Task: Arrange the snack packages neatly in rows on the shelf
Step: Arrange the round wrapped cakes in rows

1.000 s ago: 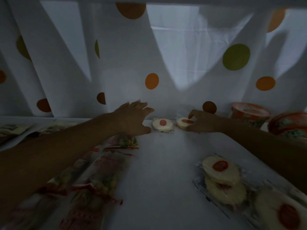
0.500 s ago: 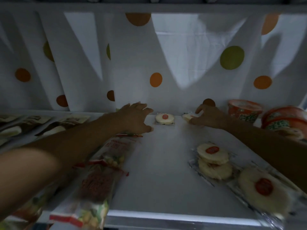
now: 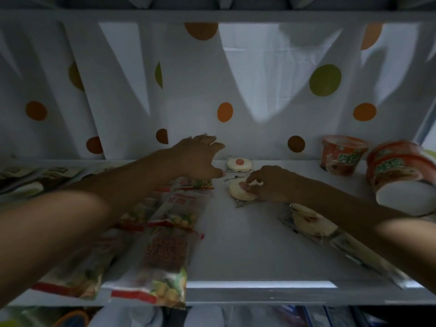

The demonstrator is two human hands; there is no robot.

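Observation:
On the white shelf (image 3: 247, 251), my right hand (image 3: 271, 184) pinches a round pale cake in a clear wrapper (image 3: 238, 193) near the shelf's middle. A second wrapped cake with a red centre (image 3: 238, 164) lies just behind it by the back wall. My left hand (image 3: 199, 159) hovers with fingers spread above the far end of the long red-and-green snack packages (image 3: 165, 246), which lie in a row toward the front edge. More wrapped cakes (image 3: 311, 223) lie under my right forearm, partly hidden.
Two red instant-noodle cups (image 3: 342, 154) (image 3: 401, 175) stand at the back right, the nearer one tilted. Flat dark snack packets (image 3: 35, 178) lie at the far left. A white dotted curtain (image 3: 224, 112) forms the back wall. The upper shelf's edge (image 3: 212, 16) runs overhead.
My right hand has drawn its cake forward from the back wall toward the shelf's middle. The view has pulled back, and my left hand stays near the same spot.

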